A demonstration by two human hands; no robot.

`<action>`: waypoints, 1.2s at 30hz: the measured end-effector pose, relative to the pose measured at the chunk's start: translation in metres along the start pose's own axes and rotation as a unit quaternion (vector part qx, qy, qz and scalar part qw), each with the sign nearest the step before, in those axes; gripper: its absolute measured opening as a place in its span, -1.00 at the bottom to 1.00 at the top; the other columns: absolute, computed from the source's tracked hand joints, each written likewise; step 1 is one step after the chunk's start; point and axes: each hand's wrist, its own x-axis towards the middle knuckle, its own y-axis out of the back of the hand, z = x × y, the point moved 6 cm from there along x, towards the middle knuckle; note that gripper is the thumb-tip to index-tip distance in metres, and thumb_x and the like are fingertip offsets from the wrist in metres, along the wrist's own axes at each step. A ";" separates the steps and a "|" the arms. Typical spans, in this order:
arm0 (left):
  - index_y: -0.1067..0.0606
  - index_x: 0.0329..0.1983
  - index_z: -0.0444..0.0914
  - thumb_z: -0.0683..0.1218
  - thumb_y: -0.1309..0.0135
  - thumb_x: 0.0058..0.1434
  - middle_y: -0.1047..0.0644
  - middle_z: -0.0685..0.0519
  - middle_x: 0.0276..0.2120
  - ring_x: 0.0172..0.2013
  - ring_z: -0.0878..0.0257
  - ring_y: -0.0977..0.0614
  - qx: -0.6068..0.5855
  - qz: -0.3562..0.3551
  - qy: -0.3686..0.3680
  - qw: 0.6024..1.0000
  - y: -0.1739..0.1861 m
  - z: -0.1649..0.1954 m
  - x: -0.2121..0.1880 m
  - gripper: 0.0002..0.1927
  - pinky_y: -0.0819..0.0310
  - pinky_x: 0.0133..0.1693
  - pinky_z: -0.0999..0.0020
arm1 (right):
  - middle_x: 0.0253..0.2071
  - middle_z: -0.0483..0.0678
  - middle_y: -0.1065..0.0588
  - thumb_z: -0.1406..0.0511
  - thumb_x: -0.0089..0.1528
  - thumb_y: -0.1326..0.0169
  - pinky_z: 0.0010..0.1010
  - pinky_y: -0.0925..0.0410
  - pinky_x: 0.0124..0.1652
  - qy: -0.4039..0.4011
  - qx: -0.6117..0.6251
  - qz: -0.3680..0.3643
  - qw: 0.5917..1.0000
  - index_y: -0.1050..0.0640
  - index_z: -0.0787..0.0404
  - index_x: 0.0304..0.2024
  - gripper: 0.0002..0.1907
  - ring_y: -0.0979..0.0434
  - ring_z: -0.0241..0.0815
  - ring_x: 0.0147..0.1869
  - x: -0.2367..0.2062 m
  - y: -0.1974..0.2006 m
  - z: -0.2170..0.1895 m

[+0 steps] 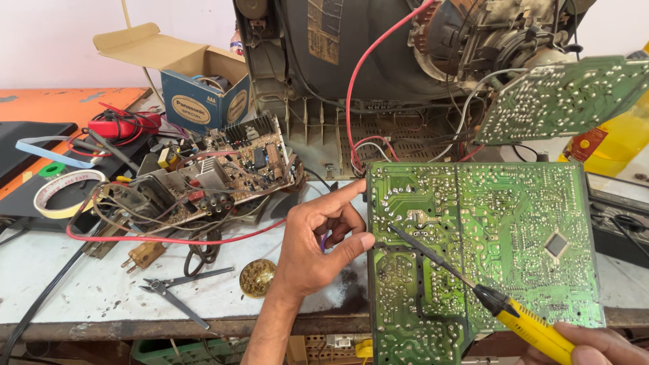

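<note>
- Cluttered white tabletop (101, 284) beneath a pale wall.
- Green circuit board (500, 236) stands solder-side up at the tabletop's front edge, silver joints dotting it, one dark square chip.
- Left hand (318, 243) pinches the board's left edge, forefinger straight.
- Right hand (595, 346) is closed around a yellow soldering iron (534, 328), tip touching the board.
- Blue cardboard box (203, 101), oval yellow label, flaps open, sits behind.
- Tape roll (66, 192) lies far left.

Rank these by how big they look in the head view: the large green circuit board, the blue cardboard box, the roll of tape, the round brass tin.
1. Large green circuit board, nearest the camera, which inflates it.
2. Blue cardboard box, farther back.
3. Roll of tape.
4. Round brass tin.
</note>
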 end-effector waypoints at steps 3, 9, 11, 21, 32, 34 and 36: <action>-0.43 0.37 -0.35 -0.18 -0.28 0.11 -0.50 0.20 -0.51 -0.52 0.50 -0.32 -0.005 -0.001 0.001 1.000 0.024 0.008 -0.012 -0.30 -0.19 -0.46 0.56 | -0.02 0.47 -0.57 0.27 0.29 -0.08 0.00 -0.48 0.08 -0.075 0.107 -0.060 0.990 -0.43 0.53 0.24 -0.45 -0.69 0.30 0.01 0.010 -0.027 -0.013; -0.43 0.38 -0.35 -0.18 -0.27 0.12 -0.49 0.20 -0.51 -0.52 0.50 -0.31 -0.007 -0.002 -0.001 1.000 0.027 0.007 -0.009 -0.30 -0.18 -0.45 0.56 | -0.01 0.45 -0.60 0.18 0.21 -0.09 -0.08 -0.45 0.10 -0.319 0.259 -0.155 0.898 -0.45 0.49 0.15 -0.42 -0.69 0.21 0.05 0.030 -0.055 -0.010; -0.44 0.37 -0.35 -0.17 -0.28 0.12 -0.49 0.20 -0.51 -0.52 0.50 -0.31 -0.005 -0.004 -0.001 1.000 0.036 0.008 -0.011 -0.30 -0.18 -0.46 0.56 | -0.04 0.31 -0.59 0.24 0.21 -0.07 -0.16 -0.46 0.21 0.010 -0.055 -0.031 0.998 -0.46 0.44 0.19 -0.45 -0.72 0.08 0.06 0.008 -0.043 -0.039; -0.44 0.37 -0.34 -0.17 -0.28 0.11 -0.49 0.20 -0.52 -0.53 0.50 -0.31 0.001 -0.003 -0.002 1.000 0.045 0.014 -0.017 -0.30 -0.18 -0.46 0.56 | -0.06 0.33 -0.59 0.22 0.24 -0.05 -0.13 -0.46 0.20 0.009 -0.059 0.034 0.998 -0.46 0.46 0.18 -0.46 -0.73 0.11 0.04 -0.005 -0.045 -0.032; -0.44 0.37 -0.36 -0.16 -0.28 0.12 -0.50 0.20 -0.51 -0.53 0.50 -0.31 -0.004 -0.003 -0.002 1.000 0.058 0.014 -0.019 -0.30 -0.18 -0.46 0.56 | -0.08 0.34 -0.59 0.21 0.28 -0.02 -0.11 -0.46 0.20 0.019 -0.076 0.061 0.995 -0.47 0.48 0.17 -0.47 -0.73 0.13 0.03 -0.011 -0.054 -0.028; -0.44 0.37 -0.36 -0.16 -0.28 0.12 -0.50 0.20 -0.51 -0.53 0.50 -0.31 -0.005 -0.003 -0.002 1.000 0.060 0.013 -0.019 -0.30 -0.18 -0.46 0.56 | -0.08 0.34 -0.59 0.20 0.28 -0.02 -0.11 -0.46 0.20 0.020 -0.077 0.064 0.995 -0.47 0.48 0.17 -0.48 -0.73 0.13 0.02 -0.011 -0.056 -0.028; -0.44 0.37 -0.36 -0.16 -0.28 0.12 -0.50 0.20 -0.51 -0.53 0.50 -0.31 -0.005 -0.003 -0.003 1.000 0.062 0.012 -0.020 -0.30 -0.18 -0.46 0.56 | -0.09 0.34 -0.59 0.20 0.29 -0.01 -0.10 -0.46 0.20 0.022 -0.079 0.068 0.994 -0.47 0.48 0.17 -0.48 -0.73 0.13 0.02 -0.012 -0.058 -0.028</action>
